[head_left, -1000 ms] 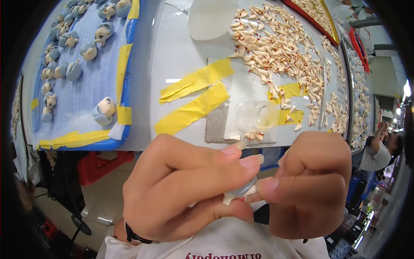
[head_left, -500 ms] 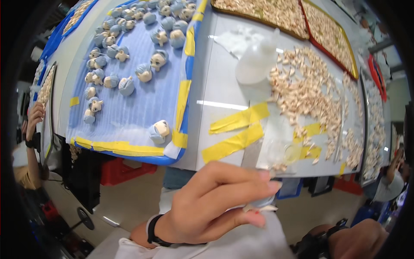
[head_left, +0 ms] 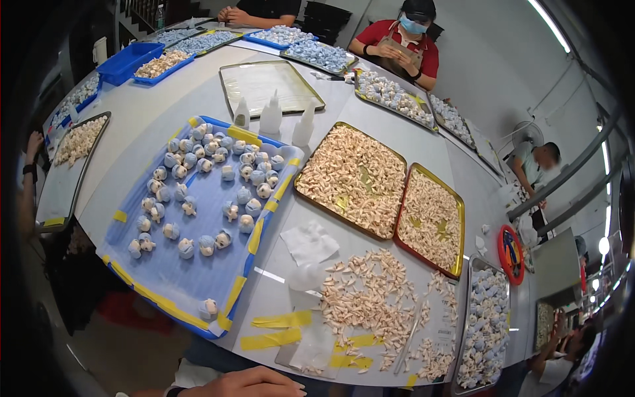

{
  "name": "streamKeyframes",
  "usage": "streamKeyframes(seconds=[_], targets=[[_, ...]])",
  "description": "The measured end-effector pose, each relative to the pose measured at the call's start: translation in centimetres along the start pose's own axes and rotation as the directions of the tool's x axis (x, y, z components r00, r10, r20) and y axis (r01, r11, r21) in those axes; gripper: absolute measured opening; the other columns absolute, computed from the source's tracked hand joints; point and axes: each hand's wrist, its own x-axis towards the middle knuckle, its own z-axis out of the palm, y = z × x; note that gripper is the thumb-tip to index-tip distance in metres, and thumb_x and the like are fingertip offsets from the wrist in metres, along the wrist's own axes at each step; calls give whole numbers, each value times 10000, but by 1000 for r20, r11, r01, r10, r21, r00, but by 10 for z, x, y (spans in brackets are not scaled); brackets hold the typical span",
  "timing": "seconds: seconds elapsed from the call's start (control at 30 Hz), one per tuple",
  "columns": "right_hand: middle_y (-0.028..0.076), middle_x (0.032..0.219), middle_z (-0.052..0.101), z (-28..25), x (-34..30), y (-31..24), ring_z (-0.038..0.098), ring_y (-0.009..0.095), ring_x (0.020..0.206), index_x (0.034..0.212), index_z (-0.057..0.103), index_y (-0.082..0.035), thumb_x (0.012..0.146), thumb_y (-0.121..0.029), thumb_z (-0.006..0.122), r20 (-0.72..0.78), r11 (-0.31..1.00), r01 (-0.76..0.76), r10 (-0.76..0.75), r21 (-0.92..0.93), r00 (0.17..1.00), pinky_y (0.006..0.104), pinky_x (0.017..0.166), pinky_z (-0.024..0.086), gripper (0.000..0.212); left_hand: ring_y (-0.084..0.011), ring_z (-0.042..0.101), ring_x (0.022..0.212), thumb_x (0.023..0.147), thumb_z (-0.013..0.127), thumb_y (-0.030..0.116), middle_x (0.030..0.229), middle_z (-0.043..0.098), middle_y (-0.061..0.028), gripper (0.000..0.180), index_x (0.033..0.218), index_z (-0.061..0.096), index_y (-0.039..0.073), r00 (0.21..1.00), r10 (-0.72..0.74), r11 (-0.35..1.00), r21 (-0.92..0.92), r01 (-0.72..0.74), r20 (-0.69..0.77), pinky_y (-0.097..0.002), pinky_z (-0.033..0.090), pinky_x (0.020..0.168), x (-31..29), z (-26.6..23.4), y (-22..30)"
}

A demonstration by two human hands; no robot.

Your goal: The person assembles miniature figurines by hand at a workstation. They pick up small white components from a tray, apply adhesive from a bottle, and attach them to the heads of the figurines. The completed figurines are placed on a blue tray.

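My left hand (head_left: 254,382) comes in at the lower edge, below the table's near edge, with a dark band at the wrist. Its fingers look bent and pressed together. The frame cuts off their undersides, so what they hold is hidden. My right hand is out of the picture. Nearest to the left hand, one small blue-and-cream doll head (head_left: 208,308) sits in the near corner of a blue tray (head_left: 155,281) edged with yellow tape. Several more doll heads (head_left: 198,149) stand at the tray's far end. A pile of small cream pointed pieces (head_left: 370,298) lies to the right.
Beside the pile are a white squeeze bottle (head_left: 305,276), a tissue (head_left: 309,242) and yellow tape strips (head_left: 271,339). Two trays of cream pieces (head_left: 357,173) stand beyond, with three bottles (head_left: 270,114) to their left. A metal tray (head_left: 486,324) stands right; a co-worker (head_left: 403,46) sits opposite.
The view has tilted up, showing the far table and co-workers. My left hand, which pinched a small blue-and-cream piece, now shows only at the lower edge. The watch-strapped arm at lower right has left view.
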Motion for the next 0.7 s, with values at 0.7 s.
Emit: streamKeyframes(seconds=[0.7], targets=[[54,763,525,-27,7,7,467,138,608,715,541,-105,667,-33,623,-133,998,1,-9,-59,991,268,509,344,119,-225,577,774,738,654,9,973,562,-121,271,1000,583,16,1000,1,1000,15,-1,24,-289,478,638,3,0,9]])
